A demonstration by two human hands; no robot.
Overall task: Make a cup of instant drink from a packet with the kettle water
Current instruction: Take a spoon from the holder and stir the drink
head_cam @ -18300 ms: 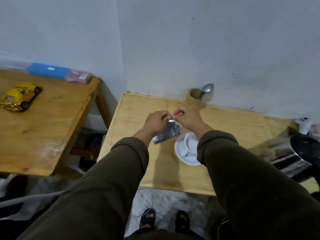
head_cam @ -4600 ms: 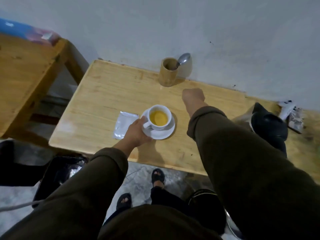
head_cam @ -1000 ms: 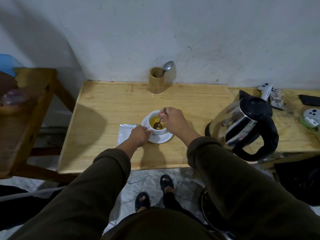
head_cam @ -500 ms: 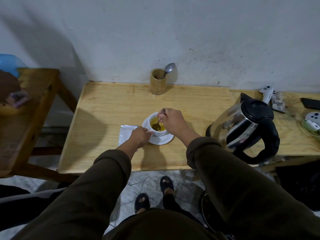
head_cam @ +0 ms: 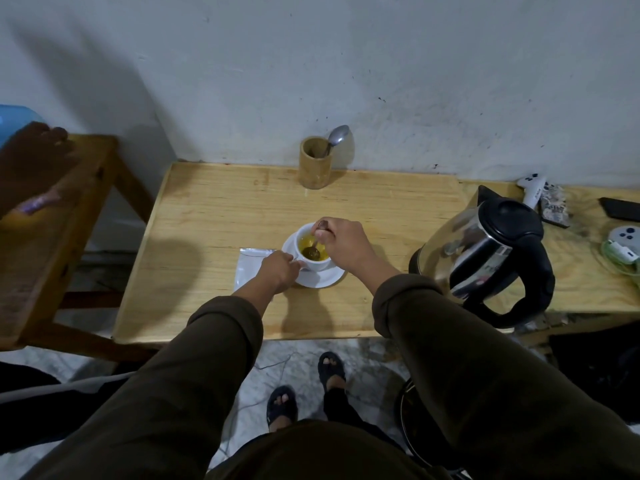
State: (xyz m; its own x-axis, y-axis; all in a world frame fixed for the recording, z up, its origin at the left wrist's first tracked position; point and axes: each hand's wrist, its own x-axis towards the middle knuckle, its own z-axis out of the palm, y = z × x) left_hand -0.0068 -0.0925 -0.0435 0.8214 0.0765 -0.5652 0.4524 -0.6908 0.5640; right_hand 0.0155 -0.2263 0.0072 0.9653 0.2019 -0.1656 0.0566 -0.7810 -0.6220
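Note:
A white cup (head_cam: 320, 264) of yellow drink stands on a white saucer (head_cam: 320, 279) in the middle of the pale wooden table (head_cam: 214, 216). My right hand (head_cam: 341, 242) pinches a spoon (head_cam: 314, 247) whose bowl dips into the drink. My left hand (head_cam: 277, 271) grips the cup's handle on its left side. The silver packet (head_cam: 249, 268) lies flat left of the saucer, partly under my left wrist. A steel kettle (head_cam: 485, 258) with a black lid and handle stands to the right.
A bamboo holder (head_cam: 314, 168) with a second spoon stands at the back by the wall. Game controllers (head_cam: 623, 237), a dark phone (head_cam: 620, 209) and small items lie at the far right. A darker wooden table (head_cam: 45, 216) stands left, across a gap.
Over the last second the spoon has shifted a little inside the cup in my right hand. My left hand has stayed on the cup's handle.

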